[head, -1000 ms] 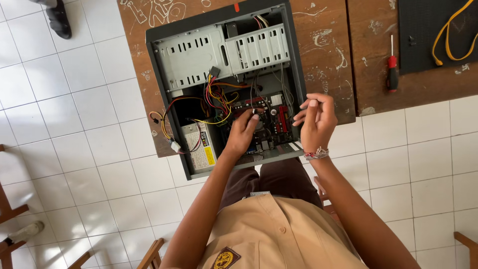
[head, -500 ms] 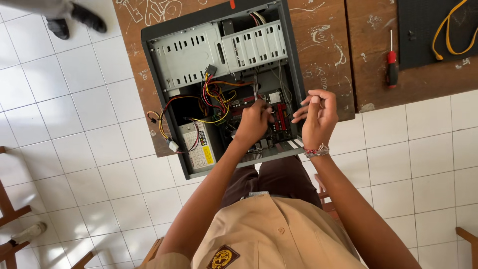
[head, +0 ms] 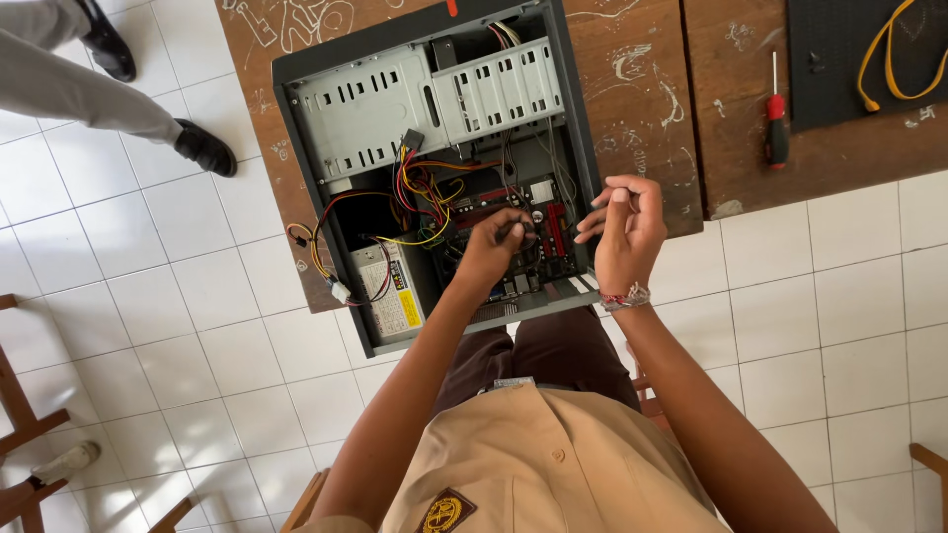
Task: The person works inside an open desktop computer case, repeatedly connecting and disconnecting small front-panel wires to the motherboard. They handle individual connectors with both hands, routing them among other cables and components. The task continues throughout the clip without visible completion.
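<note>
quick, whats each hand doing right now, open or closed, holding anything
Left hand: curled closed inside the open grey metal computer case, fingertips on the board; anything held cannot be told.
Right hand: raised over the case edge, fingers loosely bent, apparently empty.

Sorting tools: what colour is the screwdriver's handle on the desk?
Red and black screwdriver, clearest in the head view.

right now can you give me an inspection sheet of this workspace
surface: scratched brown wooden table, chalk doodles on it
job's things: open grey metal computer case lying on its side, red circuit board inside
clutter: red-handled screwdriver; black mat at the table's far end
hands: left hand reaches into the case at the board; right hand raised beside the case edge, fingers curled
cables: red, yellow and black wire bundle inside case; yellow cable on mat
surroundings: white tiled floor; another person's black shoes
</note>
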